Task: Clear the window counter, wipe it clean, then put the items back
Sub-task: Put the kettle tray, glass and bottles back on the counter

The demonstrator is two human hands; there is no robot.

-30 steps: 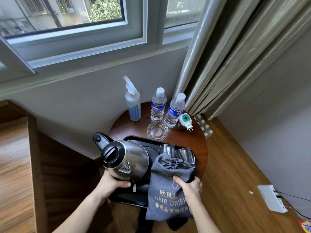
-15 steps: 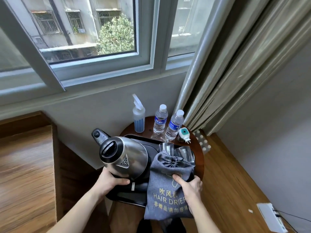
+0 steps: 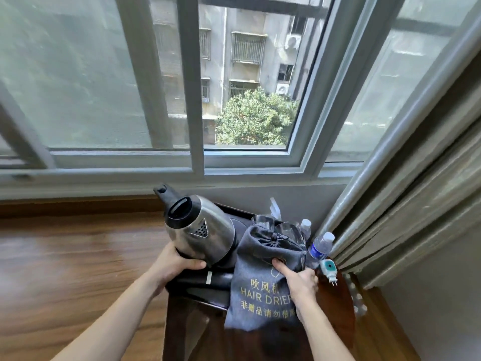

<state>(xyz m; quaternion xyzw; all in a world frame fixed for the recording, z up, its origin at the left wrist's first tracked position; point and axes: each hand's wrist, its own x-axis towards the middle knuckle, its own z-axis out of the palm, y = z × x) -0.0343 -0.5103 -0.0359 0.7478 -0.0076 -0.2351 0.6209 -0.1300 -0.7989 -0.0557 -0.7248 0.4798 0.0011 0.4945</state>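
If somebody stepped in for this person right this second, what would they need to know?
Left hand grips the near left edge of the black tray, under the steel kettle.
Right hand grips the tray's right side, thumb pressing the grey hair dryer bag.
The tray, carrying kettle, bag and glasses, is held up over the round side table.
Water bottles, a spray bottle and a small plug-in device stand on that table.
No wiping cloth shows.
Left: set the tray down and, depending on the stage, wipe.
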